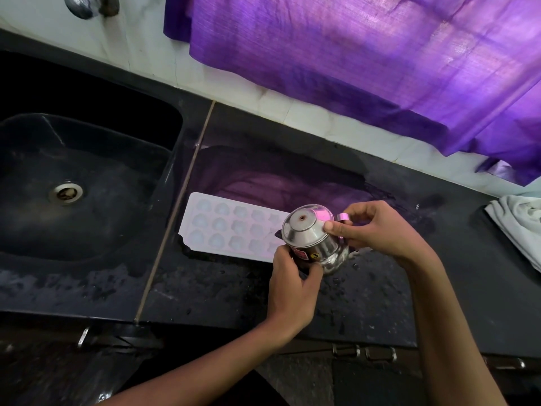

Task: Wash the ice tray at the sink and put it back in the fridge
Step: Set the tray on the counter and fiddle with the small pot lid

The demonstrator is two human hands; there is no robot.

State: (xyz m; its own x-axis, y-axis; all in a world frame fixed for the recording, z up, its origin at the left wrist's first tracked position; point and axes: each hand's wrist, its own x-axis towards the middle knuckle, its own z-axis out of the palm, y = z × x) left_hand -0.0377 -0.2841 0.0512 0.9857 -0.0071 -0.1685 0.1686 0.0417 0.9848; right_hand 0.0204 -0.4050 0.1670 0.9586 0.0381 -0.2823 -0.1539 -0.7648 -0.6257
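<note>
A white ice tray (228, 227) with several rounded cells lies flat on the dark wet counter (366, 294), just right of the sink (87, 177). Over the tray's right end I hold a small steel jug (310, 238) tipped on its side, its base facing me. My left hand (292, 285) grips the jug's lower body near its red label. My right hand (377, 230) pinches the jug's handle and upper side. The tray's right end is hidden behind the jug.
The black sink has a steel drain (66, 193), with a tap (82, 5) on the tiled wall above. A purple curtain (366, 60) hangs over the back of the counter. A white cloth (518, 227) lies at the far right. Cabinet handles (364, 353) sit below the counter edge.
</note>
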